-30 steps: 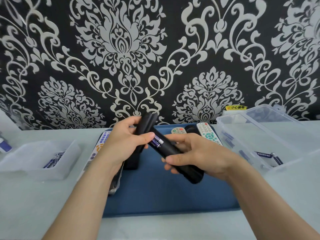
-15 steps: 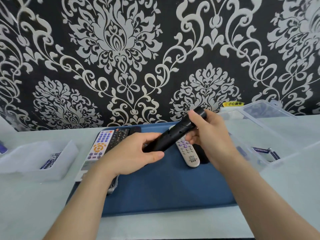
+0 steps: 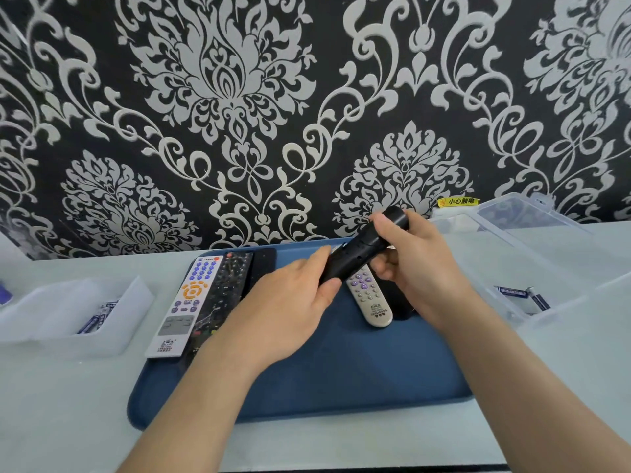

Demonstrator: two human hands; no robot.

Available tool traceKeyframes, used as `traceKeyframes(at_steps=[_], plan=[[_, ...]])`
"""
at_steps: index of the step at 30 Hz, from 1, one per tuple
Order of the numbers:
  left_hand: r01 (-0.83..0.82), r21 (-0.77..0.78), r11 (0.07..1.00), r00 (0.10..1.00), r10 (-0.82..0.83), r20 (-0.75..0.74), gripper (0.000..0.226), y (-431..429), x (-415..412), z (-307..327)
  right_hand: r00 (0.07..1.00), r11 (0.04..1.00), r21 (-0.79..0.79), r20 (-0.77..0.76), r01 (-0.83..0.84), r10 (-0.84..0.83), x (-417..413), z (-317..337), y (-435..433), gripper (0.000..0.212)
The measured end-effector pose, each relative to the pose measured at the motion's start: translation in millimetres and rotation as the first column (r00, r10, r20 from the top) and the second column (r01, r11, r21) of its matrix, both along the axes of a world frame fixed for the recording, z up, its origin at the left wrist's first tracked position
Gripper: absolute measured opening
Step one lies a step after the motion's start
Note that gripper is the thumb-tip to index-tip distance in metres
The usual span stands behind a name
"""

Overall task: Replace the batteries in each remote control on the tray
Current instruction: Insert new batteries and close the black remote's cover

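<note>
Left hand grips the lower end of the black remote, its thumb lying along the near edge and its fingers curled round underneath, while the right hand wraps round the upper end, the index finger hooked over the top. The remote is held off the blue tray, tilted up towards the right, above the grey remote that lies on the tray's far right part. A second ago the same remote was held lower and nearer the person, sloping the other way, with a battery showing in its open compartment and a separate black piece, likely the cover, upright in the left hand. Now no battery and no loose piece can be seen, and the side turned to the camera is plain black with a few small dimples. That suggests the cover has gone back on and this remote is close to finished, though whether the cover has latched cannot be told from here. On the tray's left part the white remote and a dark remote lie side by side, touching. A white bin to the left of the tray holds batteries, and the clear box to the right holds a few more. Which of the remotes on the tray still need new batteries cannot be judged.
</note>
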State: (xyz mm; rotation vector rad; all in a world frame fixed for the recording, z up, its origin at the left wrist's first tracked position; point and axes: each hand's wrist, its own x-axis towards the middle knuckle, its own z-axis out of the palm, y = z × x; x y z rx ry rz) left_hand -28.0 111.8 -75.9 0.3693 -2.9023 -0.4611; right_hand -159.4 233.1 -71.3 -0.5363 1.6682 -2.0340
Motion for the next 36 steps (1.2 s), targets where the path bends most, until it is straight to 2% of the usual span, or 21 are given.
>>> traceKeyframes(at_steps=[3,10,14,19,23,26,29,31,34,36], plan=[[0.011,0.044,0.999,0.999,-0.009,-0.036,0.045,1.7,-1.4,-1.3,1.000,1.000,-0.020,0.010,-0.006,0.006,-0.9,1.0,1.7,0.011],[0.036,0.000,0.999,0.977,-0.035,-0.208,0.051,18.1,-0.7,5.3,0.990,0.988,-0.141,0.118,-0.064,0.081,-3.2,7.0,4.1,0.008],[0.046,0.019,0.999,0.975,-0.041,-0.218,0.051,18.7,-2.7,3.7,0.983,0.981,-0.140,0.107,-0.136,0.151,1.9,6.8,2.3,0.011],[0.051,0.249,0.967,0.982,-0.003,-0.187,0.047,15.5,-5.4,-1.1,0.975,0.976,-0.136,0.122,-0.171,0.188,4.7,6.5,1.5,0.019],[0.045,0.296,0.954,0.981,0.013,-0.192,0.049,18.3,-6.9,-0.6,0.962,0.969,-0.166,0.171,-0.186,0.214,6.6,3.9,-1.9,0.029],[0.086,0.370,0.925,0.968,0.011,-0.252,0.049,21.5,-7.2,1.7,0.965,0.967,-0.183,0.162,-0.178,0.208,5.7,5.7,-1.7,0.028],[0.133,0.455,0.881,0.949,0.020,-0.315,0.045,17.0,-3.4,9.2,0.970,0.972,-0.217,0.202,-0.089,0.134,2.6,7.2,0.0,0.027],[0.180,0.493,0.851,0.958,-0.038,-0.285,0.047,11.0,0.2,15.1,0.960,0.970,-0.243,0.270,-0.002,0.070,-2.3,6.8,1.4,0.025],[0.240,0.510,0.826,0.970,-0.179,-0.165,0.066,7.8,6.3,21.0,0.932,0.959,-0.270,0.362,0.088,0.017,-9.0,7.2,4.1,0.018],[0.243,0.553,0.797,0.968,-0.232,-0.092,0.069,8.4,10.4,22.7,0.941,0.965,-0.242,0.338,0.098,-0.011,-10.7,6.2,5.7,0.010]])
